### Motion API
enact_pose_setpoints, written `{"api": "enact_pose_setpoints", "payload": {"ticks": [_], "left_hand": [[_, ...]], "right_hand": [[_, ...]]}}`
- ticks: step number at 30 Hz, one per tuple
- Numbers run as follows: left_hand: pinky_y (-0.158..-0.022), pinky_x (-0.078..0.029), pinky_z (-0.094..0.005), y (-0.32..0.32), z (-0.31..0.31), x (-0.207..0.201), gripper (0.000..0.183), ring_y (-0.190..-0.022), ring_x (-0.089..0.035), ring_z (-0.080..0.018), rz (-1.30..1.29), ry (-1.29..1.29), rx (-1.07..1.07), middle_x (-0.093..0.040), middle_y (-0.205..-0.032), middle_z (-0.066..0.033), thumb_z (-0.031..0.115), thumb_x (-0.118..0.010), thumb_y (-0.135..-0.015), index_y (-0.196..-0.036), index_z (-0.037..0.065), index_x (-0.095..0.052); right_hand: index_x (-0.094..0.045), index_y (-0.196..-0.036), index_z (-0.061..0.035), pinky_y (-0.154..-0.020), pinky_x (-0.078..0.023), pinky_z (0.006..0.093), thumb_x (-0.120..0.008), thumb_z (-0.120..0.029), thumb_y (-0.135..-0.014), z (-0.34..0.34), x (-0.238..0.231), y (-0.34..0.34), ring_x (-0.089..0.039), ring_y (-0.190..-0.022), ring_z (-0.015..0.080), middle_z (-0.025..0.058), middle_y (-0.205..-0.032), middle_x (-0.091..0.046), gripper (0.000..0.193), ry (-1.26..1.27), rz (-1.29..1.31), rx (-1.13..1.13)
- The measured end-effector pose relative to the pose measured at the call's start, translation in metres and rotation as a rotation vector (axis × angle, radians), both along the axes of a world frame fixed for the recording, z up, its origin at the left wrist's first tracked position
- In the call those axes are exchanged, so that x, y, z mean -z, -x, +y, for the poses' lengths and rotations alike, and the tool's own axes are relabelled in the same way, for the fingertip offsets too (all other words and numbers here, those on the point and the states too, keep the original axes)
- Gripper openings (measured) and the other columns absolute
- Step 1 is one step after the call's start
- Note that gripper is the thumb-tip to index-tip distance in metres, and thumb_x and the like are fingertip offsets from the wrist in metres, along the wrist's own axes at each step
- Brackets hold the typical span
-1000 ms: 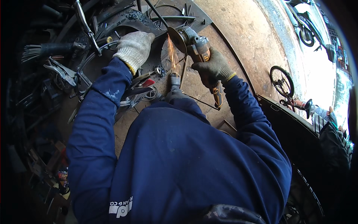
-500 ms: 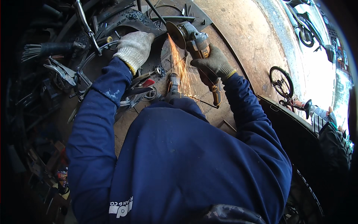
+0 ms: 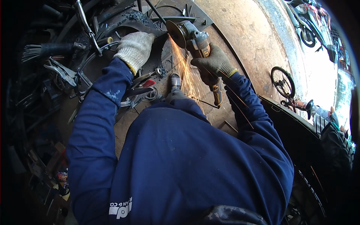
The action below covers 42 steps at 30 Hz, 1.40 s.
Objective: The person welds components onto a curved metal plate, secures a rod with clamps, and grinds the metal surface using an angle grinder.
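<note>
My right hand (image 3: pixel 217 61), in a grey-green knit glove, is closed round the body of a yellow-and-grey angle grinder (image 3: pixel 197 39). The grinder's disc (image 3: pixel 175 33) stands edge-on to a dark metal piece (image 3: pixel 161 34), and orange sparks (image 3: pixel 182 67) stream down from where they meet. My left hand (image 3: pixel 134 48), in a whitish knit glove, is closed over the left part of that metal piece at the worktable; its fingertips are largely hidden. The grinder's rear handle (image 3: pixel 216 95) hangs below my right hand.
Locking pliers (image 3: pixel 63 73), a bundle of thin rods (image 3: pixel 33 51) and a red-handled tool (image 3: pixel 149 83) lie at the left. A dark metal worktable (image 3: pixel 202 17) runs across the top. A bicycle (image 3: pixel 283 82) and a person (image 3: pixel 324 114) are at the far right.
The grinder and my right hand have shifted very slightly left. The spark stream spreads wider, with some streaks crossing my right sleeve. My left hand keeps its place.
</note>
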State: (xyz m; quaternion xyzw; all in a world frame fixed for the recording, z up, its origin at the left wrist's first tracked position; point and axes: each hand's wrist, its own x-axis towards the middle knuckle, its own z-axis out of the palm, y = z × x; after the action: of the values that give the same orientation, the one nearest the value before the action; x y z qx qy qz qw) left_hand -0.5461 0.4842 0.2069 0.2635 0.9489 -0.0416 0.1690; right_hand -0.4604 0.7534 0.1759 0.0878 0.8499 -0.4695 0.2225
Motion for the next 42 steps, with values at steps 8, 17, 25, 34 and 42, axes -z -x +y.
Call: {"api": "enact_pose_setpoints", "payload": {"ticks": [8,17,25,34,42], "left_hand": [[-0.082,-0.055,-0.0486,0.0,-0.002,0.003,0.028,-0.096,-0.069,-0.0357,0.029,-0.03,0.02,-0.072,-0.099,-0.0164,0.013,-0.051,-0.093,-0.116,0.01,-0.069],[-0.078,-0.056,-0.0493,-0.001,0.0,-0.002,0.026,-0.092,-0.07,-0.036,0.023,-0.006,0.037,-0.072,-0.094,-0.0168,0.013,-0.052,-0.094,-0.114,0.011,-0.069],[-0.08,-0.056,-0.0489,-0.001,-0.002,0.002,0.027,-0.094,-0.07,-0.0356,0.02,-0.012,0.03,-0.072,-0.097,-0.0157,0.013,-0.052,-0.094,-0.116,0.01,-0.068],[-0.081,-0.056,-0.0485,-0.001,-0.002,0.002,0.03,-0.096,-0.07,-0.0358,0.029,-0.005,0.028,-0.072,-0.099,-0.0159,0.014,-0.05,-0.096,-0.118,0.01,-0.068],[-0.081,-0.056,-0.0486,-0.001,0.0,-0.003,0.029,-0.096,-0.07,-0.0359,-0.005,0.017,0.002,-0.072,-0.1,-0.0157,0.013,-0.05,-0.096,-0.119,0.011,-0.068]], "right_hand": [[-0.065,-0.114,-0.0008,-0.082,-0.056,0.0367,-0.088,-0.033,-0.065,0.004,0.014,-0.001,-0.07,-0.087,0.025,0.0129,-0.097,-0.072,0.064,0.063,0.017,0.013],[-0.067,-0.11,-0.0015,-0.078,-0.056,0.0354,-0.088,-0.033,-0.064,0.007,0.021,-0.012,-0.07,-0.083,0.0217,0.0115,-0.093,-0.072,0.06,0.003,-0.046,0.019],[-0.068,-0.109,-0.002,-0.078,-0.057,0.037,-0.087,-0.035,-0.065,0.007,0.02,-0.004,-0.07,-0.083,0.0244,0.0126,-0.094,-0.073,0.058,0.068,0.011,-0.002],[-0.068,-0.105,-0.0018,-0.08,-0.056,0.0365,-0.087,-0.036,-0.065,0.005,-0.002,0.002,-0.07,-0.082,0.0237,0.0114,-0.091,-0.073,0.056,0.015,-0.063,-0.039],[-0.066,-0.112,-0.003,-0.081,-0.056,0.0373,-0.088,-0.035,-0.062,0.008,0.025,-0.004,-0.07,-0.085,0.0253,0.0129,-0.096,-0.072,0.063,0.061,-0.054,-0.001]]}}
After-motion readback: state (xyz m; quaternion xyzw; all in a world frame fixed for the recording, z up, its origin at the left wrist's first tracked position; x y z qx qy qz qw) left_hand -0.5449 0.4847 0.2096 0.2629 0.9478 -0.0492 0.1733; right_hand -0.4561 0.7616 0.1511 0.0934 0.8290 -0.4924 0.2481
